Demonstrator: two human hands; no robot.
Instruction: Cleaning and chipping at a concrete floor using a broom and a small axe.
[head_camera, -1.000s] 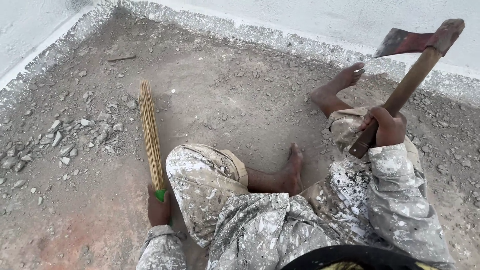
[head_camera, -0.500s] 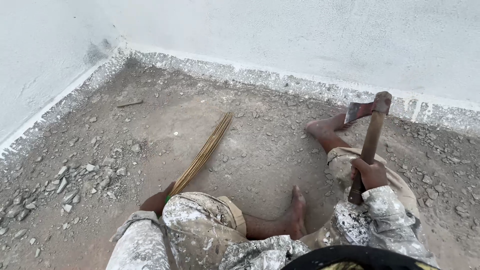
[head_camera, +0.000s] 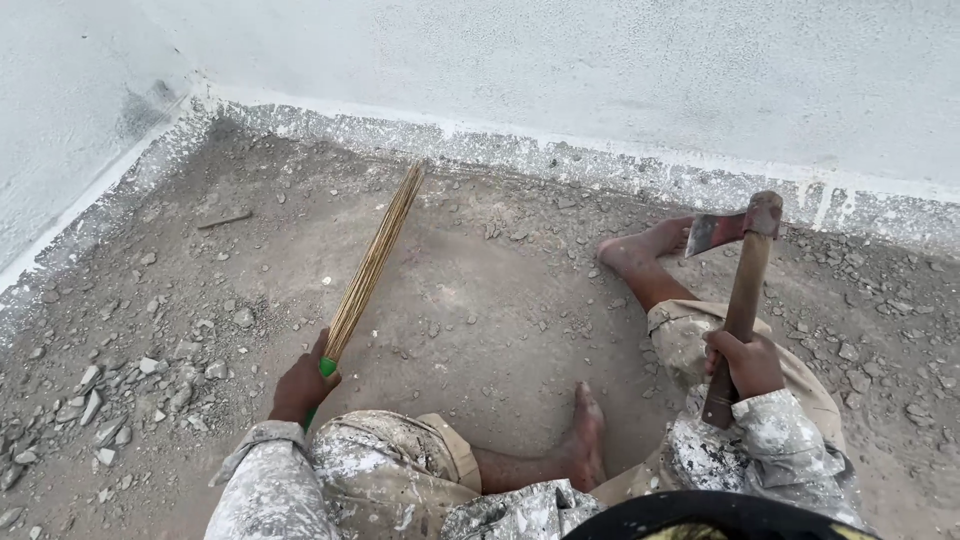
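On dusty floor: left hand (head_camera: 303, 385) clenches stick broom (head_camera: 370, 265), bristles pointing up-right toward wall; right hand (head_camera: 745, 362) grips near-upright hatchet (head_camera: 742, 280).

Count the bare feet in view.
2. One foot lies out ahead near the hatchet head, which the right hand holds. The other foot is tucked in by the knee. None seem hidden.

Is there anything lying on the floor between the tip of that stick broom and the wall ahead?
Only loose rubble. The left hand holds the stick broom, its tip pointing at the white wall. Small stones and a rough chipped strip at the wall's foot lie in between. The right hand holds the hatchet well off to the side.
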